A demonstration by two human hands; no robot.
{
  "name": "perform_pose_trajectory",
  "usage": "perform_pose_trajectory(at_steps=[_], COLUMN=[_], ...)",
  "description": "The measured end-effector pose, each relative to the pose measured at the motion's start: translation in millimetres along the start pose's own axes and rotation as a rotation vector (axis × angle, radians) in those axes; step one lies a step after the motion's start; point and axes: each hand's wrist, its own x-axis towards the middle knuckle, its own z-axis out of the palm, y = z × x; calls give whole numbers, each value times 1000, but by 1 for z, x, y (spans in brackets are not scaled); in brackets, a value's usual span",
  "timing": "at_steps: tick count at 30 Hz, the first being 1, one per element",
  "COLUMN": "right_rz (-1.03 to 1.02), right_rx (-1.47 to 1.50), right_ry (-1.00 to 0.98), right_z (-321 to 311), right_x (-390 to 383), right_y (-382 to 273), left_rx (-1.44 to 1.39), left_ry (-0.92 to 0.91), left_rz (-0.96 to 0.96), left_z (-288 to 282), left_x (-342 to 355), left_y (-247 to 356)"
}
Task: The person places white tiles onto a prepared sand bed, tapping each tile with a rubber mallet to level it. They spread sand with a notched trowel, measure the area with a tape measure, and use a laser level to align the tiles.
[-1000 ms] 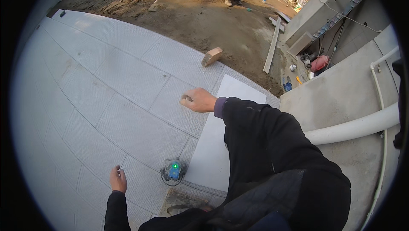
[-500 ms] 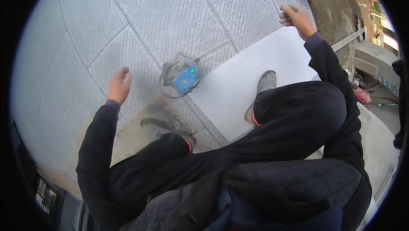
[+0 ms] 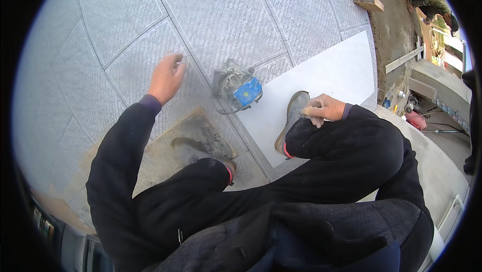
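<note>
My left hand (image 3: 168, 79) hovers over the grey ribbed paving tiles (image 3: 221, 11), thumb apart from its loosely bent fingers, holding nothing. Closest to it is a dusty machine (image 3: 238, 90) with a blue block on top and a looped handle, standing at the tile joints. My right hand (image 3: 325, 109) is in front of my right knee, above the white board (image 3: 331, 74). Its thumb and fingers are pinched together; whether something small sits between the pale fingertips, I cannot make out. My right boot (image 3: 293, 116) rests on that board.
Under my left foot lies a dusty tan board (image 3: 158, 169). A brick-like block (image 3: 368, 2) sits at the paving's far right edge, beside bare soil (image 3: 394, 31). A white strip (image 3: 404, 60) and a concrete ledge (image 3: 442, 84) are at the right; people crouch farther off.
My right hand has come back from the far right to near my knee. My left hand has moved right and away from me, nearer the machine. The view has shifted slightly.
</note>
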Motion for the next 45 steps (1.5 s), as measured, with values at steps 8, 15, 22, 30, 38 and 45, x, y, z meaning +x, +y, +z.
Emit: perform_pose_trajectory(at_steps=[8,15,22,30,38,45], right_rz=[-112,-335,-523,-712,-753,-731], right_rx=[-126,-200,8,226,406,446], right_ry=[-77,108,501,447,358,365], right_z=[-8,22,47,40,31,23], right_x=[73,103,112,136,181,194], right_y=[10,52,64,33,-15,-21], left_rx=[41,26,3,303,617,651], left_ry=[-55,-41,17,31,-133,-161], left_rz=[-151,-160,-170,133,560,545], left_z=[-10,-6,-4,8,24,40], left_x=[-58,-64,-57,-62,-64,-65], left_y=[6,28,73,147,186,184])
